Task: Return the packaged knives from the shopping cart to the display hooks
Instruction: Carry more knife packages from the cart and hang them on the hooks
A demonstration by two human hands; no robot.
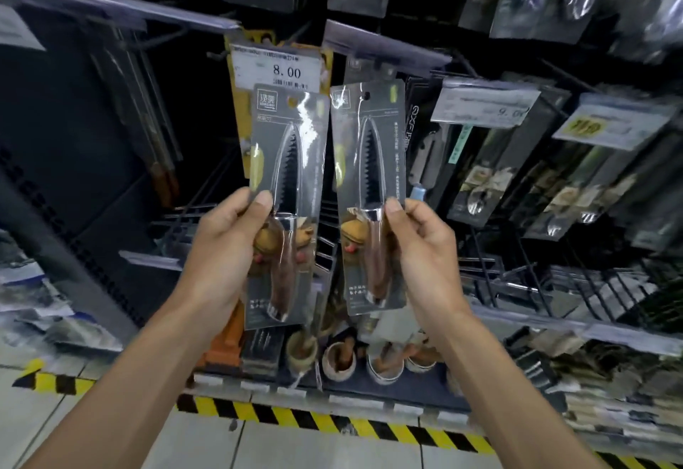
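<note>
I hold two grey packaged knives upright in front of the display, side by side. My left hand (225, 246) grips the left package (292, 158) at its left edge, thumb on the front near the blade's base. My right hand (421, 250) pinches the right package (369, 158) at its right edge, thumb on the front. Each card shows a serrated blade with a brown handle, and the right one has a hang hole at the top. Just behind the left package hangs a yellow package with a price tag reading 8.00 (275, 69). The shopping cart is out of view.
Display hooks with clear label strips (384, 45) jut out above the packages. More hanging packages and price tags (484, 102) fill the right side. Mortars with pestles (340, 359) stand on the low shelf. Yellow-black hazard tape (332, 420) marks the shelf base on the tiled floor.
</note>
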